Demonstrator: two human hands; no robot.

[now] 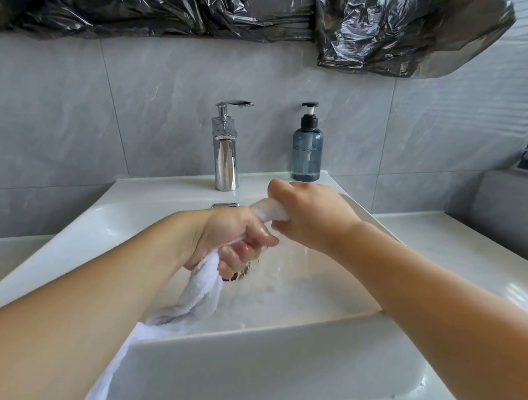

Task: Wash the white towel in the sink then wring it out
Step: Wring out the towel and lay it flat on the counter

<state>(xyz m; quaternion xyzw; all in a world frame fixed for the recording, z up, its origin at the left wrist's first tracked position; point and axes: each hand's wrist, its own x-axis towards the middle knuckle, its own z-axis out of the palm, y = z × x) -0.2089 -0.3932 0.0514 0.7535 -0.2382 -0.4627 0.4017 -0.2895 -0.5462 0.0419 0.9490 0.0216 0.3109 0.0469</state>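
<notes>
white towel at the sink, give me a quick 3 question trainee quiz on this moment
1. True or false: both hands grip the white towel.
2. Where does the towel's loose end hang? A) over the sink's front rim B) on the faucet C) beside the soap bottle
3. What falls below the right hand?

Key:
1. True; the left hand grips it too.
2. A
3. Water squeezed from the towel, running into the basin.

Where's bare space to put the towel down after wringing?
Bare counter right of the sink, and the ledge left of the faucet. Crowded: soap bottle behind the right hand; left hand and towel fill the basin.
</notes>
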